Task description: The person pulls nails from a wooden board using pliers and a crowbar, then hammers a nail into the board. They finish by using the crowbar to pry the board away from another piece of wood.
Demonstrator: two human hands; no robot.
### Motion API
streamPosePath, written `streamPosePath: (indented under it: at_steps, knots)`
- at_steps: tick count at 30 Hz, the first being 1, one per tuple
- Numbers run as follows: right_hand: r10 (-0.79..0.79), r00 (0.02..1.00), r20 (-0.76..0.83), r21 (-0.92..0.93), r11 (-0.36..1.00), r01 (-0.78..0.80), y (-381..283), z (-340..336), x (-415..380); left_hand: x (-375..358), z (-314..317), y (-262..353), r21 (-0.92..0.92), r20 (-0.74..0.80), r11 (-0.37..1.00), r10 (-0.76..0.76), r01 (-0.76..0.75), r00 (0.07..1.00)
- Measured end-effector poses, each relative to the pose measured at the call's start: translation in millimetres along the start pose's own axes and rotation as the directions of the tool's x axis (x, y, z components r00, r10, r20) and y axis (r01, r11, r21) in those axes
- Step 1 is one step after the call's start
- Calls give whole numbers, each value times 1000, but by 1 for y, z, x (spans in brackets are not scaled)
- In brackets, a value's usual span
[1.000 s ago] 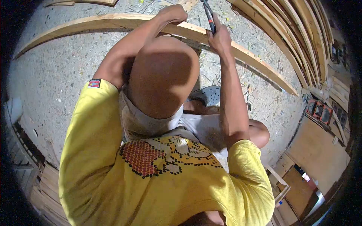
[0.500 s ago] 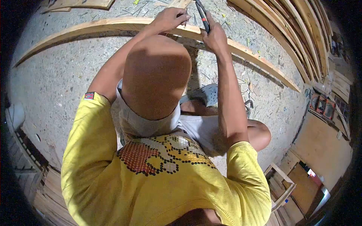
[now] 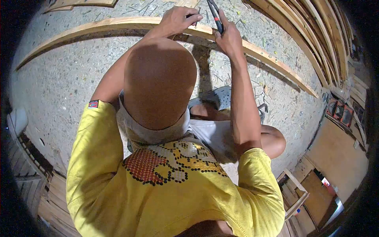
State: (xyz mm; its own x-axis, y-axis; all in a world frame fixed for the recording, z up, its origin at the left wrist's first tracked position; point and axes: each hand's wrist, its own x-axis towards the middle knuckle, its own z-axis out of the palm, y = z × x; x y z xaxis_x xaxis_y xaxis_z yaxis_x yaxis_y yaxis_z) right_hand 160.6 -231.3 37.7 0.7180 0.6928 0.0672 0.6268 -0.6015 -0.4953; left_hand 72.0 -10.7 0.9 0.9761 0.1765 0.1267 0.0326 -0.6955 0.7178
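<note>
My left hand (image 3: 178, 19) rests at the long wooden strip (image 3: 98, 27), its thumb and fingers pinched on a thin dark nail (image 3: 197, 20) above the wood. Just right of it, my right hand (image 3: 230, 39) is wrapped round a black-handled tool (image 3: 218, 23) with a red band. The upper end of this tool runs out of the top of the view, so its head is hidden. The strip lies across the floor in front of my raised knee and looks curved through the lens.
Long boards (image 3: 304, 35) are stacked at the upper right. More flat wood (image 3: 81, 3) lies at the upper left. Thin dark nails and chips litter the speckled floor (image 3: 79, 75). A red-and-black object (image 3: 340, 112) and a wooden frame (image 3: 296, 193) stand at the right.
My right hand and the tool have shifted slightly right and down. My left hand stays at the strip, and my raised knee has moved a little left.
</note>
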Motion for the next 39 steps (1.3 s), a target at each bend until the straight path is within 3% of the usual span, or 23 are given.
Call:
streamPosePath:
  at_steps: [4,6,8,9,10,12,13,14,16,17,18,20,22,23,24,26,27,28,32,34,37,38,39]
  knots:
    - [0,998,-55,89,996,5,-13,-27,-7,-5,0,5,-18,-85,994,108,-110,991]
    - [-81,973,-215,65,993,97,-35,-56,-11,-10,1,8,-36,-137,988,141,-148,980]
    - [-71,961,-268,123,987,107,-82,-92,-15,-8,3,2,12,-98,988,153,-153,983]
    - [-236,841,-487,77,947,311,-67,-83,-12,-8,4,2,12,-114,985,173,-173,978]
    - [-237,841,-487,76,947,312,-58,-79,-14,-7,4,2,16,-132,981,196,-195,972]
    - [-154,988,-22,-277,950,142,-51,-75,-18,-10,3,4,10,-149,981,194,-195,970]
    - [-26,974,223,-412,903,118,-52,-68,-21,-10,3,5,4,-168,982,189,-191,967]
    - [-30,975,222,-414,902,122,-49,-70,-22,-9,3,5,6,-173,981,190,-191,967]
    - [-84,996,14,-185,979,85,-57,-79,-24,-10,2,10,-42,-210,976,201,-214,957]
    - [-159,975,-156,95,980,174,-54,-76,-20,-10,-1,9,-25,-153,982,183,-189,971]
    - [-187,930,-317,118,965,234,-53,-73,-15,-11,3,7,-35,-144,984,169,-176,975]
    - [-131,886,-445,197,951,240,-70,-74,-17,-4,8,-3,-53,-127,982,171,-179,977]
    - [-144,987,76,-287,945,160,-47,-70,-20,-4,3,1,-8,-134,981,190,-193,973]
    - [-14,990,143,-335,940,62,-41,-56,-22,-3,1,3,-16,-145,980,194,-199,970]
    - [-3,990,139,-339,940,51,-38,-58,-28,-6,4,3,-36,-143,979,195,-202,970]
    - [-116,992,-56,2,993,117,-29,-60,-22,-7,10,-1,-4,-200,981,191,-196,961]
    - [-66,988,-142,164,982,90,-30,-58,-22,-2,5,0,22,-143,987,162,-161,976]
    - [27,991,-129,234,972,4,-32,-60,-20,-5,4,3,35,-72,992,123,-121,990]
    - [85,996,-31,187,979,-77,6,-46,-8,-3,-2,16,68,-32,998,8,-6,999]
    - [94,996,-2,161,983,-93,20,-34,-8,-1,0,15,-38,-66,999,7,-9,998]
    - [311,948,69,290,903,-317,22,-28,-12,8,4,9,4,-60,999,-37,38,998]
    - [314,946,75,290,901,-322,25,-25,-12,9,7,8,2,-56,999,-43,43,998]
    - [253,967,16,265,932,-249,28,-22,-11,13,6,10,43,20,988,-151,150,988]
